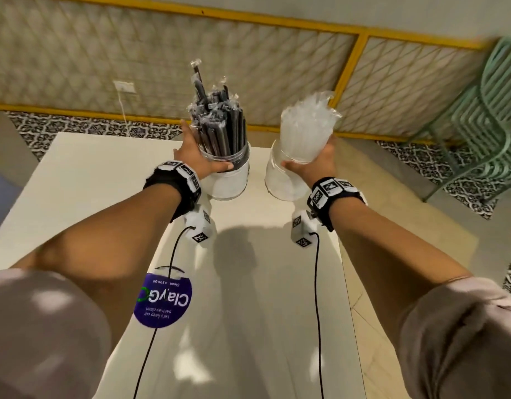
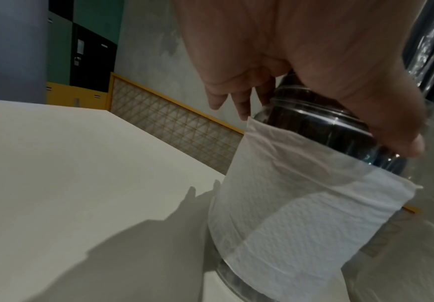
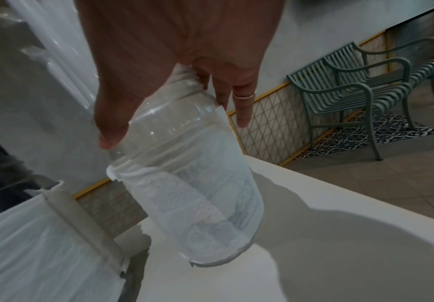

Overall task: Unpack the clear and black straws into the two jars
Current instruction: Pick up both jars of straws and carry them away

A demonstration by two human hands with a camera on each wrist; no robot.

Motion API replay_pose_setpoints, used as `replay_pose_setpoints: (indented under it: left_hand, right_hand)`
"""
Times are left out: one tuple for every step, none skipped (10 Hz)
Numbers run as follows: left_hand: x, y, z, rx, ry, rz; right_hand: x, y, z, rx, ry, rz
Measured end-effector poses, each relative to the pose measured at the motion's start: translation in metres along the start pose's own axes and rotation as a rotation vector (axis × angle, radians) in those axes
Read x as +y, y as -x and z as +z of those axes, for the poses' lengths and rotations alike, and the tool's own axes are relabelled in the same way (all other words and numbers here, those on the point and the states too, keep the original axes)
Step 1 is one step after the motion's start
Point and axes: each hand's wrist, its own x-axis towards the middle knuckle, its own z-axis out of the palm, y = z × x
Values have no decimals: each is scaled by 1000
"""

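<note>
- Black straws (image 1: 219, 122), each in clear wrap, stand upright in the left jar (image 1: 228, 180), upper centre of the head view.
- Clear straws (image 1: 306, 131) fill the right jar (image 1: 281, 180) just beside it; jars close together, not touching as far as visible.
- Both jars wear a white paper wrap (image 2: 301, 204) round the body and sit at the far end of the white table (image 1: 262, 283).
- Left hand (image 1: 196, 156) wraps its jar's neck, thumb in front, fingers behind.
- Right hand (image 1: 314, 162) clamps its jar's neck the same way; ring (image 3: 244, 96) on one finger.
- Purple round sticker (image 1: 162, 300) lower centre-left; green slatted chairs (image 1: 490, 110) at right edge.
</note>
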Motion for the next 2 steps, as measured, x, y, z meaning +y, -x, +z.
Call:
replay_pose_setpoints:
  left_hand:
    - [8, 7, 1, 31, -47, 41]
    - [5, 40, -8, 107, -61, -4]
  right_hand:
    - [-9, 3, -5, -28, 50, 42]
    - [-13, 37, -19, -20, 137, 68]
